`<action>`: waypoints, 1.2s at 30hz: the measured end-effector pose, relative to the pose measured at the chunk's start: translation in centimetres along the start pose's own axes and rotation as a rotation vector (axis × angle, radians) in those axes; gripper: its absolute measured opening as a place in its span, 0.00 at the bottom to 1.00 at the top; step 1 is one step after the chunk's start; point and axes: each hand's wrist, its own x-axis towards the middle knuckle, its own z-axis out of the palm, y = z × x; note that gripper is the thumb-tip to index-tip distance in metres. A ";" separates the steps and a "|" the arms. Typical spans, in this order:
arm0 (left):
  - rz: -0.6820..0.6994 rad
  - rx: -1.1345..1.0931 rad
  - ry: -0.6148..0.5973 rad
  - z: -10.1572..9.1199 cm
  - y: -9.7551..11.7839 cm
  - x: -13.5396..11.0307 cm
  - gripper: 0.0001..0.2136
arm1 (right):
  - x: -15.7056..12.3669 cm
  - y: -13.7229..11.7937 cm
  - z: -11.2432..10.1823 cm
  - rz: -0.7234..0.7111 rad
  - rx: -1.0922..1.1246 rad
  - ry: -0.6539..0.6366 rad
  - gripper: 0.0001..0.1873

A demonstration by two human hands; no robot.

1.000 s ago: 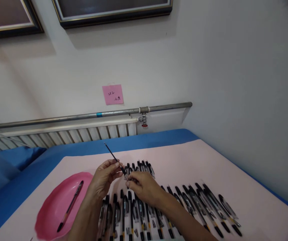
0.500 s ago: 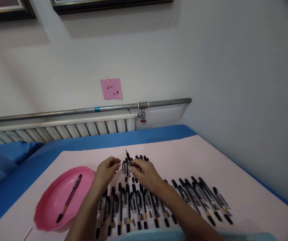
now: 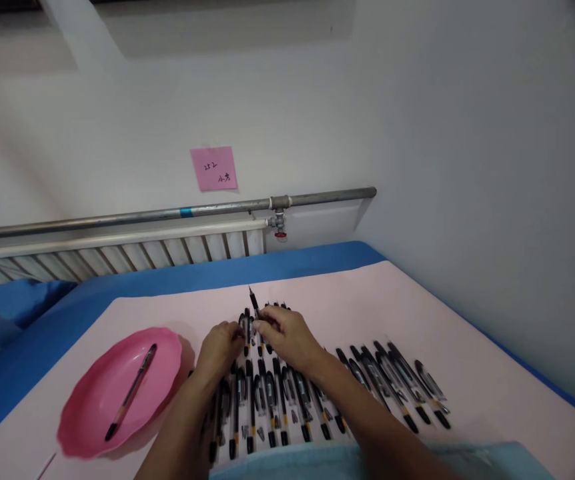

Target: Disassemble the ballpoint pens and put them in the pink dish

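The right hand (image 3: 287, 337) pinches a thin black pen part (image 3: 254, 303), tip pointing up, just above the far end of the pen rows (image 3: 287, 400). The left hand (image 3: 222, 350) rests beside it, fingers curled on a pen in the rows. Left of the rows, apart from them, a pink dish (image 3: 92, 407) holds one pen (image 3: 130, 392). Bare pink mat (image 3: 367, 307) lies beyond the rows toward the blue edge (image 3: 217, 273).
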 end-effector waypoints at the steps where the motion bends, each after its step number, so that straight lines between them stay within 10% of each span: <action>1: 0.004 0.008 -0.008 0.0 0.0 0.0 0.06 | 0.0 0.1 0.0 0.002 -0.004 -0.002 0.08; 10: -0.029 -0.152 0.018 0.5 -0.7 0.5 0.05 | 0.0 0.2 0.0 -0.005 -0.037 -0.005 0.09; 24: -0.027 -1.301 0.112 -3.1 -2.1 0.0 0.16 | -0.3 0.6 -0.3 -0.134 -0.308 -0.187 0.05; 36: -0.011 -1.380 -0.005 -3.7 -1.8 -0.5 0.12 | -0.4 0.1 -0.4 -0.167 -0.376 -0.225 0.06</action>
